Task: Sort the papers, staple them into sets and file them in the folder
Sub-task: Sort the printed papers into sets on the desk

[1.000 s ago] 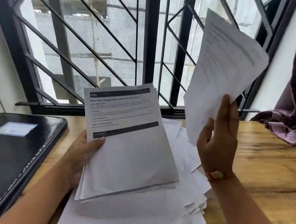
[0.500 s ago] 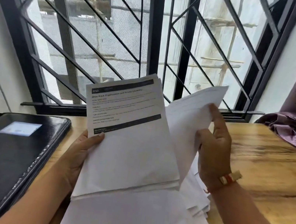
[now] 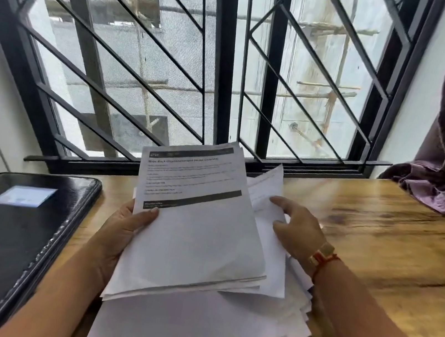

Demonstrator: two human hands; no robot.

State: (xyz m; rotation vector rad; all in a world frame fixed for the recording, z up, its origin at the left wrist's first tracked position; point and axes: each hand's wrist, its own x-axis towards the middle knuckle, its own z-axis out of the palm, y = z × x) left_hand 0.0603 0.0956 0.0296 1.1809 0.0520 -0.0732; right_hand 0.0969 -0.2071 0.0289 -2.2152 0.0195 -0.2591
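Lowered since a second ago, the right hand (image 3: 297, 228) now presses its sheet (image 3: 269, 205) flat behind the sorted bundle (image 3: 194, 231), fingers spread; left-hand (image 3: 121, 228) fingers grip that bundle. Sorting seems early: loose papers (image 3: 189, 335) remain on the bench (image 3: 394, 253), nothing stapled, and the folder (image 3: 7, 230) lies closed, left.

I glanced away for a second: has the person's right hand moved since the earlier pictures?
Yes. The right hand has dropped from up against the black window grille to the loose white papers on the wooden table.
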